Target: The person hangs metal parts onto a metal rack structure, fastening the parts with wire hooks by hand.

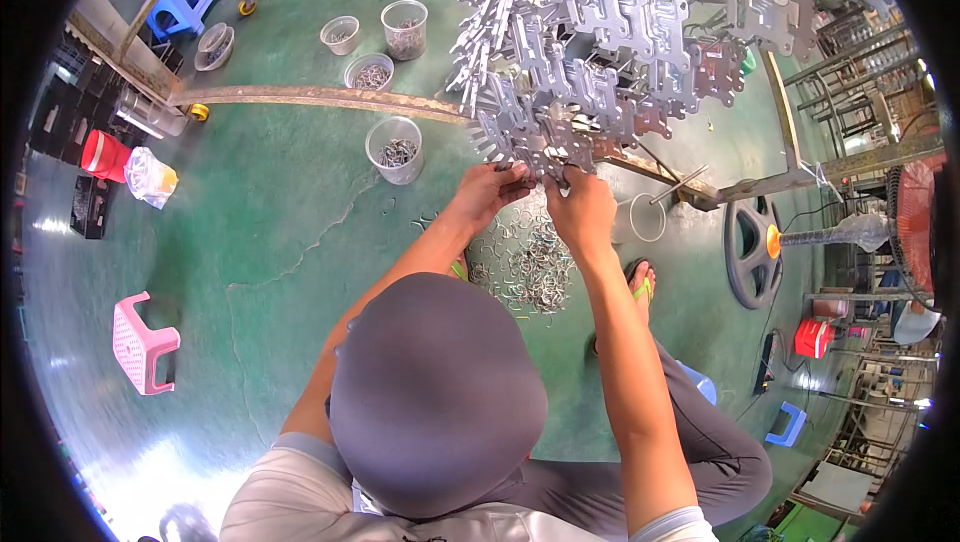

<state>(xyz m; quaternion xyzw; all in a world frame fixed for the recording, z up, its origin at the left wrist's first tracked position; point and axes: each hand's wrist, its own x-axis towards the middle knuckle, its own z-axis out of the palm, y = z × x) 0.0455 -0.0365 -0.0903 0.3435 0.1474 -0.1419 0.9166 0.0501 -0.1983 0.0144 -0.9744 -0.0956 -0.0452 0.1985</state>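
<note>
Many grey stamped metal brackets [600, 82] hang in dense rows from a rack in front of me. At the lowest edge of this cluster, my left hand [486, 194] pinches the left side of a metal bracket [545, 159]. From the right, my right hand [583, 206] grips the same low part with its thumb on top. Its fingertips are partly hidden. Below and between my forearms, a loose pile of small bent metal hooks [540, 267] lies on the green floor. A clear plastic tub [395, 164] holding small metal pieces stands left of my left hand.
More tubs of metal pieces [404, 40] stand beyond a rusty frame bar [310, 95]. Right of my right hand are a clear container [640, 219] and a fan [908, 227] on a round base [752, 254]. A pink stool [142, 342] stands at left.
</note>
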